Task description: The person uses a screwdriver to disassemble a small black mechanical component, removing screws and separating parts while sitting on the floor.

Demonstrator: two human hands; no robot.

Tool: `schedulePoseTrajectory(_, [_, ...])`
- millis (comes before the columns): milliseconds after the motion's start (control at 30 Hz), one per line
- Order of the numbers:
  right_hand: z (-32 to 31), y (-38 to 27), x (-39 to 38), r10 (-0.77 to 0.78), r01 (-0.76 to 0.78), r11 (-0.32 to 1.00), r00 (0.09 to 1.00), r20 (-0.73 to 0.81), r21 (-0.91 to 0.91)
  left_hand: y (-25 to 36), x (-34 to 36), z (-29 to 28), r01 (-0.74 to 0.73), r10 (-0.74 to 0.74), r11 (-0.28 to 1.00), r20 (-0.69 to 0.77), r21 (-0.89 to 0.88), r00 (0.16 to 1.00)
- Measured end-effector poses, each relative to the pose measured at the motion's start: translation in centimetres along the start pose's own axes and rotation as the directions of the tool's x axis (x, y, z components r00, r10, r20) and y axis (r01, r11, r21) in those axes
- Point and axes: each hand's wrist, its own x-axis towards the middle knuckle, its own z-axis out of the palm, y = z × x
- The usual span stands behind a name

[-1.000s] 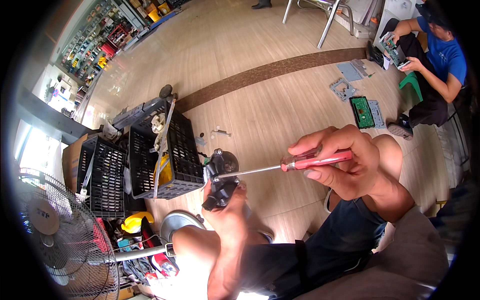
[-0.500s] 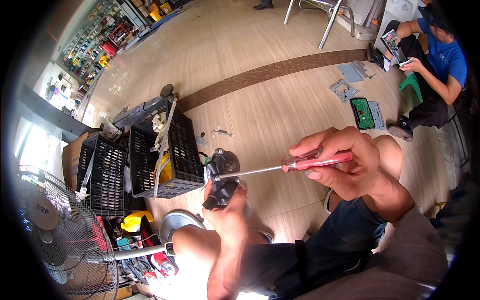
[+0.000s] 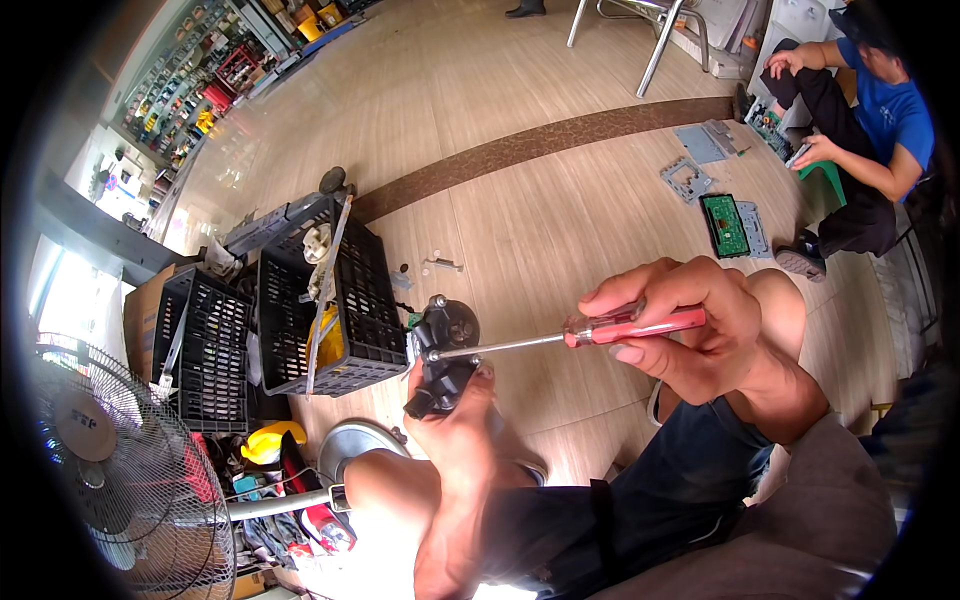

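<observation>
My left hand (image 3: pixel 455 425) is closed around a black motor-like part (image 3: pixel 448 345) with a rounded end and silver screws, held up in front of my knees. My right hand (image 3: pixel 700 325) grips the red handle of a screwdriver (image 3: pixel 625 325). Its steel shaft runs leftward, and the tip meets a screw on the black part's side. The fingers of my left hand are partly hidden behind the part.
Two black plastic crates (image 3: pixel 335 310) with mixed parts stand at left, above a fan (image 3: pixel 95 450). A green circuit board (image 3: pixel 725 225) and grey metal plates (image 3: pixel 700 145) lie on the floor at right, near a seated person (image 3: pixel 885 120) in a blue shirt.
My hands, the screwdriver and the black part stay almost still. The seated person has lowered the circuit-board piece they held toward the floor, and one of their hands now rests at the knee.
</observation>
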Motion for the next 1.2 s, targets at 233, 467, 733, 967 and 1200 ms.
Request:
schedulePoseTrajectory(233, [0.2,-0.4,0.2,0.015,-0.018,0.994,1.0,-0.026,-0.11,-0.1,0.0,0.0,-0.009,0.01,1.0,-0.024,0.022,1.0])
schedulePoseTrajectory(467, [-1.4,-0.9,0.1,0.13,-0.049,0.909,0.977,0.172,-0.415,-0.4,0.3,-0.5,-0.064,0.067,0.996,-0.051,0.062,0.996])
schedulePoseTrajectory(733, [-0.1,0.1,0.0,-0.026,0.032,0.946,0.999,0.022,-0.324,-0.5,0.1,-0.2,-0.06,0.062,0.996,-0.034,0.067,0.997])
schedulePoseTrajectory(967, [-0.8,-1.8,0.1,0.423,-0.411,0.891,0.906,0.028,-0.192,-0.4,0.0,-0.4,-0.065,0.068,0.995,-0.048,0.069,0.996])
schedulePoseTrajectory(1200, [-0.6,-2.3,0.4,0.357,-0.357,0.932,0.934,-0.012,-0.058,0.1,-0.1,-0.2,-0.051,0.056,0.996,-0.063,0.071,0.996])
